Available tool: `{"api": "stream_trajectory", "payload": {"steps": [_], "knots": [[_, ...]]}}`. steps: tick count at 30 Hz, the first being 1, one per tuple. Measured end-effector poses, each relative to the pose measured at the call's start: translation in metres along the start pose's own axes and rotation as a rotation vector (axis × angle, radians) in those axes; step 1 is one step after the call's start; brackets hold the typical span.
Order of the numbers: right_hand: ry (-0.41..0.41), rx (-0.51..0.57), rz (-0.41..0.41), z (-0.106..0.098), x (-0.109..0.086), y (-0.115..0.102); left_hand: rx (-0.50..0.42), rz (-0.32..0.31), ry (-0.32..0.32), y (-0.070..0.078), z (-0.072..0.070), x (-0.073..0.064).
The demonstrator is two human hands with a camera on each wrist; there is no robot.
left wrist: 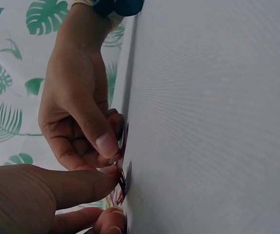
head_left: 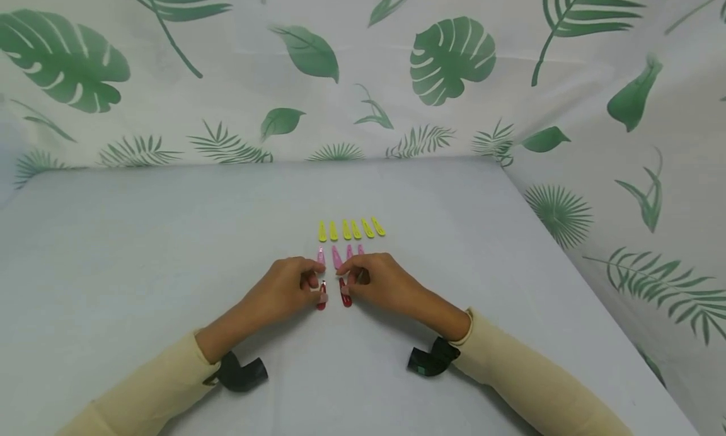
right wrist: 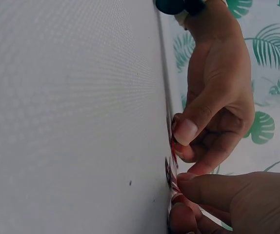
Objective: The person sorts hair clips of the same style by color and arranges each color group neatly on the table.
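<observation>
In the head view, my left hand (head_left: 286, 285) pinches a red snap hair clip (head_left: 321, 305) at the table surface. My right hand (head_left: 388, 283) has thumb and finger on a second red hair clip (head_left: 346, 300), a short way to the right. Both red clips point away from me and are partly covered by fingertips. Just beyond them runs a row of pink hair clips (head_left: 337, 256), some hidden behind the right hand. The left wrist view shows my left hand (left wrist: 28, 195) low beside the right one, both fingertips close to the cloth.
Farther back, several yellow hair clips (head_left: 347, 230) lie side by side in a row. A white cloth covers the table (head_left: 170, 234). Leaf-printed curtain (head_left: 351, 64) hangs behind and along the right side. Black curved pieces (head_left: 242, 373) are attached at both wrists.
</observation>
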State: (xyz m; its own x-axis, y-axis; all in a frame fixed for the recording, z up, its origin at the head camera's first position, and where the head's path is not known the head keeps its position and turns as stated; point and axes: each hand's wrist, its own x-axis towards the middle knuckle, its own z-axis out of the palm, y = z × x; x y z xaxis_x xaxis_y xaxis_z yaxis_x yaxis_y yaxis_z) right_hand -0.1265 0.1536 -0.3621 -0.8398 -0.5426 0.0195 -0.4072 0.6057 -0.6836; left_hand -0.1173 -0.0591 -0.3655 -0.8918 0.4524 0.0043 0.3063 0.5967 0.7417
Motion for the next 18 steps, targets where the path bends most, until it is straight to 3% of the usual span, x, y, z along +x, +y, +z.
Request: {"api": "stream_trajectory", "payload": {"steps": [8, 15, 18], "knots": [[-0.009, 0.003, 0.006, -0.0014, -0.0024, 0.0001, 0.013, 0.023, -0.015, -0.0005, 0.0015, 0.0005], [-0.028, 0.022, -0.002, -0.0005, -0.0044, 0.0001, 0.032, -0.034, -0.028, 0.0045, 0.0032, -0.0020], [-0.047, 0.026, -0.022, -0.0001, -0.0046, -0.0006, 0.048, -0.026, -0.018, 0.0043, 0.0038, -0.0033]]}}
